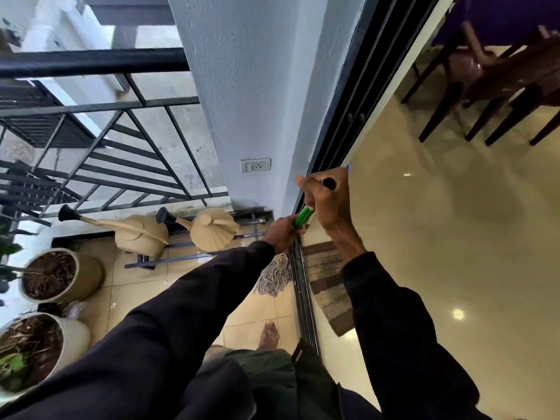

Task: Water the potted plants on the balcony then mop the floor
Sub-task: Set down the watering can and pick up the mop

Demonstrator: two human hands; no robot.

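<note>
Your right hand (328,201) is closed around the top of the mop handle (304,216), its black end cap showing above your fingers. Your left hand (281,233) is closed around the green shaft just below the right hand. The handle stands nearly upright, directly over the door track (303,286).

The mop head (274,275) rests on the balcony tiles, touching the balcony side of the track. A woven mat (328,286) lies on the indoor side of the track, just beside it. Your bare foot (269,334) stands on the tiles near the track, closer to you than the mop head.

Two beige watering cans (141,236) (213,231) sit on a floor grate beyond the mop head, well clear of the track, against the railing (121,153). Two plant pots (60,275) (36,348) stand farther from the track again, at the balcony edge. A wall socket (256,165) sits on the pillar beside the track.
</note>
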